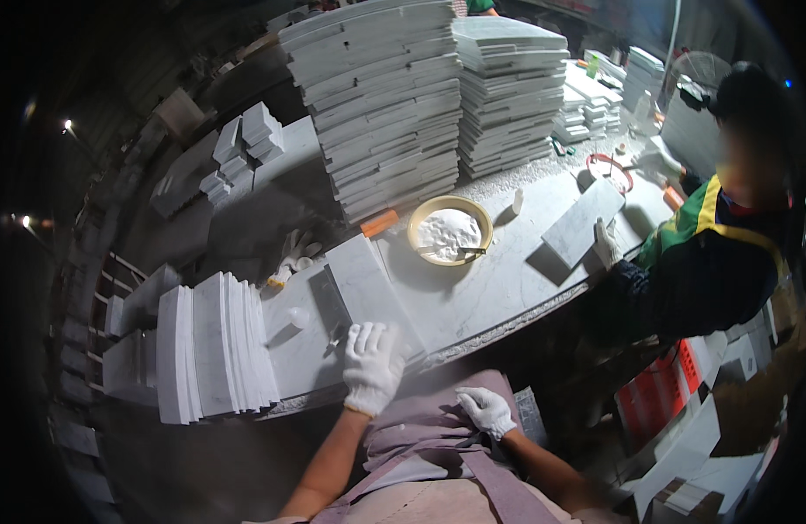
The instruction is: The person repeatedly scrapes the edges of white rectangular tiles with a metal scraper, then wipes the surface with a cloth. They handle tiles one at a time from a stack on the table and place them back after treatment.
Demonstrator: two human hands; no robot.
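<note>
My left hand [374,367], in a white knit glove, grips the near end of a pale grey-veined marble slab [368,278] on the table. Its fingers bend over the top face, while blur hides the thumb side. Against my mauve apron [420,430], my right hand [487,412], also gloved, has its fingers curled; whatever may be inside them is hidden. Beyond the slab lies an orange block [379,223]. To its right a tan bowl [413,229] holds white powder or paste, with a dark-handled tool across its rim. Left of the slab is a small whitish, rounded object [299,317].
A row of upright slabs [212,349] stands at the table's left end. Tall slab stacks [385,105] rise at the back. On the right, a co-worker [717,253] in gloves handles another slab [584,223]. Loose gloves [294,255] lie near the far left edge.
</note>
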